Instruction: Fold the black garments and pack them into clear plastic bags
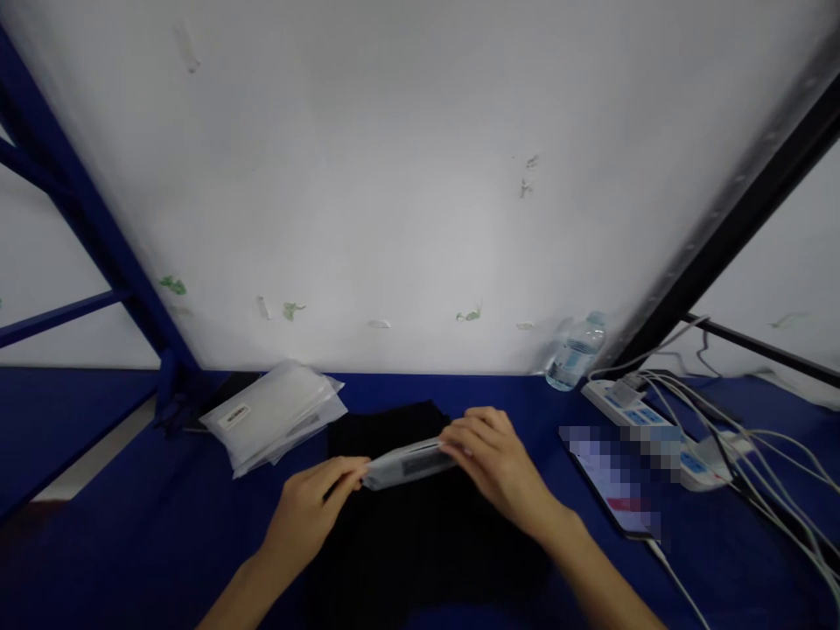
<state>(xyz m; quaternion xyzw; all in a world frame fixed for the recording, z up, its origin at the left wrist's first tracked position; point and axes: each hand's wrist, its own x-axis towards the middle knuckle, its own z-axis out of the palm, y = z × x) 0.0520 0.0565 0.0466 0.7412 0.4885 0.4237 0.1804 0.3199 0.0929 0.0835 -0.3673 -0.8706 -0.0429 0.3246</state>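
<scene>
Between my two hands is a translucent plastic bag, stretched sideways and tilted, with a greyish patch on its face. My left hand pinches its left end between thumb and fingers. At the bag's upper right edge, my right hand is closed on it, fingers bent over the rim. Below the bag lies a black cloth, spread over the blue tabletop; its folds are too dark to make out. What the bag contains, if anything, I cannot tell.
Several flat plastic packets, the top one with a barcode label, lie stacked at the back left. A water bottle leans by the wall. On the right are a phone, a power strip and tangled cables. Blue frame posts bound the left.
</scene>
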